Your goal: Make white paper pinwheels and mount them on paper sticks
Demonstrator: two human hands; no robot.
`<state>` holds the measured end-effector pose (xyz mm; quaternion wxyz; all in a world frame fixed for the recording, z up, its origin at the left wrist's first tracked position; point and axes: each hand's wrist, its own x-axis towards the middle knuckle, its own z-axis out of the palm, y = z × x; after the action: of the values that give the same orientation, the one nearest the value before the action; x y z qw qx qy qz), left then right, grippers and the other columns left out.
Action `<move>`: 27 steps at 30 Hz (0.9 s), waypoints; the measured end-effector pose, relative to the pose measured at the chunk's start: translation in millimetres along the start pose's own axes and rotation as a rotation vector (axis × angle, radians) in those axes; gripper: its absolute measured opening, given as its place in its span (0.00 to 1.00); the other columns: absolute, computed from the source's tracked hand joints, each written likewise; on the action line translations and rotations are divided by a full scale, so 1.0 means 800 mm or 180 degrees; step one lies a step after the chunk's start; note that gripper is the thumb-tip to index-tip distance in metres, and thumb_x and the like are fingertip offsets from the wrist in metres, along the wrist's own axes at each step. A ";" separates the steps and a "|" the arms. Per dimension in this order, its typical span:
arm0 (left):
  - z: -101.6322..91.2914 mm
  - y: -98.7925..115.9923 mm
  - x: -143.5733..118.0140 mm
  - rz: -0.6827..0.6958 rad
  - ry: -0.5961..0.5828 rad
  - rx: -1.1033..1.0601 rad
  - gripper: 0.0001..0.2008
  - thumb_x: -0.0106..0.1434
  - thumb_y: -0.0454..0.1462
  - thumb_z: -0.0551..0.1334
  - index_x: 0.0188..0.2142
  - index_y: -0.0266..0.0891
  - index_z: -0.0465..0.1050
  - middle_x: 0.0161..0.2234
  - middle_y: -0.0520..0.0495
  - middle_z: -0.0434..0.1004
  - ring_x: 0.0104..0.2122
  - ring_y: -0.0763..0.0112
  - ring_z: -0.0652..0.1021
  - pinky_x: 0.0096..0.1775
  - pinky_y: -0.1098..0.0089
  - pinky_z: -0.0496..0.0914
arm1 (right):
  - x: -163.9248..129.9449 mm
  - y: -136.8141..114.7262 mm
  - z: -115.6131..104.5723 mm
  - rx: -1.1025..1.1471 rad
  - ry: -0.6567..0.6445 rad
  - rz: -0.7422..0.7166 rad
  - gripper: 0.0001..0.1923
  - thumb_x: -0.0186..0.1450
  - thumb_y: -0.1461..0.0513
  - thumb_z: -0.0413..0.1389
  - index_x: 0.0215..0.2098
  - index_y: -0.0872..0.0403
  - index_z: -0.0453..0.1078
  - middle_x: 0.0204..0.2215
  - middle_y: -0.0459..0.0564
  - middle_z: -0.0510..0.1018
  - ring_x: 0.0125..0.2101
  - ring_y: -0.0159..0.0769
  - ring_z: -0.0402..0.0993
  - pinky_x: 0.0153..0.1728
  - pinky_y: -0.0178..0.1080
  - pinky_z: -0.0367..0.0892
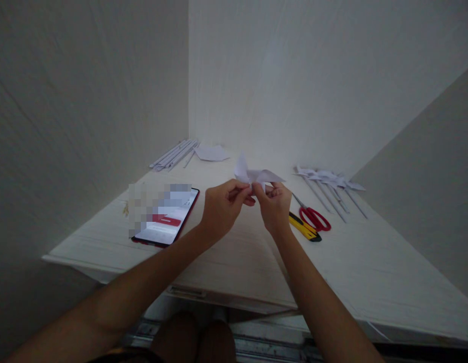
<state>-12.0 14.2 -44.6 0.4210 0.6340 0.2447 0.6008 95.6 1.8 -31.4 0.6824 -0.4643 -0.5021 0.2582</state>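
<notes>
Overall view: seen from the head, looking down at a pale wooden table (226, 252) set in a white corner.
Left hand: the left hand (220, 209) is raised above the table, thumb and fingers pressed together on the near edge of a folded white paper piece (256, 175).
Right hand: the right hand (274, 204) meets it from the other side, fingertips pinching the same paper.
Paper position: held in the air over the middle of the table, flaps fanning up and to the right, not touching the surface.
Nearby things: a phone (163, 214) lies left; red scissors (313, 217) and a yellow utility knife (304, 227) lie just right of the hands; finished paper pinwheels on sticks (332, 184) lie farther right; rolled paper sticks (175, 154) and a flat paper sheet (211, 153) lie at the back.
Doing it well: probably best to keep both pinches close together so the fold stays crisp and the flaps do not spring apart.
Hard to make out: the fold itself is hidden behind the fingers; the phone screen is blurred; dim light flattens the paper's creases.
</notes>
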 end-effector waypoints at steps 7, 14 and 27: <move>-0.002 -0.005 0.000 -0.0053 0.0014 0.0128 0.08 0.57 0.40 0.60 0.30 0.35 0.71 0.21 0.50 0.75 0.20 0.73 0.76 0.21 0.75 0.70 | 0.000 0.002 -0.001 -0.0028 -0.0032 0.0008 0.03 0.52 0.63 0.55 0.26 0.54 0.66 0.16 0.42 0.73 0.17 0.28 0.68 0.19 0.32 0.62; -0.002 0.000 0.000 -0.0037 0.0075 0.0296 0.07 0.57 0.39 0.60 0.29 0.35 0.70 0.18 0.52 0.72 0.16 0.77 0.72 0.18 0.77 0.66 | 0.000 0.001 0.000 0.0063 -0.0157 0.0027 0.04 0.52 0.63 0.56 0.27 0.55 0.66 0.17 0.42 0.73 0.18 0.28 0.69 0.21 0.32 0.63; -0.007 0.010 0.008 0.0970 0.0382 0.1388 0.03 0.54 0.35 0.64 0.25 0.37 0.72 0.24 0.52 0.71 0.24 0.77 0.70 0.27 0.75 0.64 | -0.001 0.001 -0.002 0.0312 -0.0334 0.0293 0.07 0.51 0.62 0.58 0.29 0.55 0.68 0.17 0.42 0.74 0.19 0.28 0.69 0.20 0.31 0.62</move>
<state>-17.6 16.9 -34.9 0.1640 0.7024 0.2946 0.6268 97.0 0.6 -32.8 0.6645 -0.4388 -0.5019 0.3376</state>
